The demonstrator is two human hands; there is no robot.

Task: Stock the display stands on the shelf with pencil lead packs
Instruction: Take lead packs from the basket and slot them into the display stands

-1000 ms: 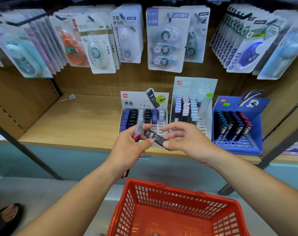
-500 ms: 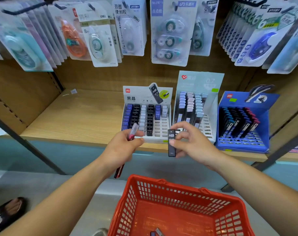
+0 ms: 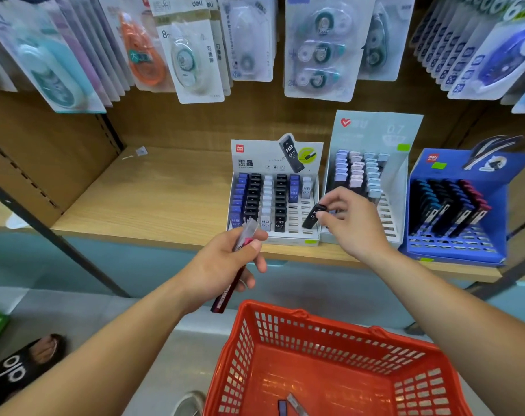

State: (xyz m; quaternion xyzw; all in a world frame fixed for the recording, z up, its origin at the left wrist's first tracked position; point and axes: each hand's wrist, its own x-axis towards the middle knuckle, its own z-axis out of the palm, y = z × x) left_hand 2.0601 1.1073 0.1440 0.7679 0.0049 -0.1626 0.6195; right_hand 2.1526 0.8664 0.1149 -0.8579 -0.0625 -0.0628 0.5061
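Observation:
My right hand (image 3: 349,223) pinches a black HB 0.7 lead pack (image 3: 312,217) by its top, tilted over the empty front-right slots of the white display stand (image 3: 274,202). That stand holds rows of blue, black and white packs. My left hand (image 3: 225,265) grips two long packs (image 3: 235,265), one clear and one dark red, just in front of the shelf edge. A pale green stand (image 3: 372,175) and a blue stand (image 3: 456,211) sit to the right on the wooden shelf (image 3: 153,199).
A red basket (image 3: 330,358) sits below my arms with two packs (image 3: 291,406) on its bottom. Correction tape cards (image 3: 318,46) hang above the stands. Dark metal shelf posts (image 3: 45,232) slant at left and right. A sandalled foot (image 3: 24,364) shows at lower left.
My right hand carried the black pack up and forward, from in front of the shelf edge to over the white stand's empty slots. My left hand stayed close to the shelf edge.

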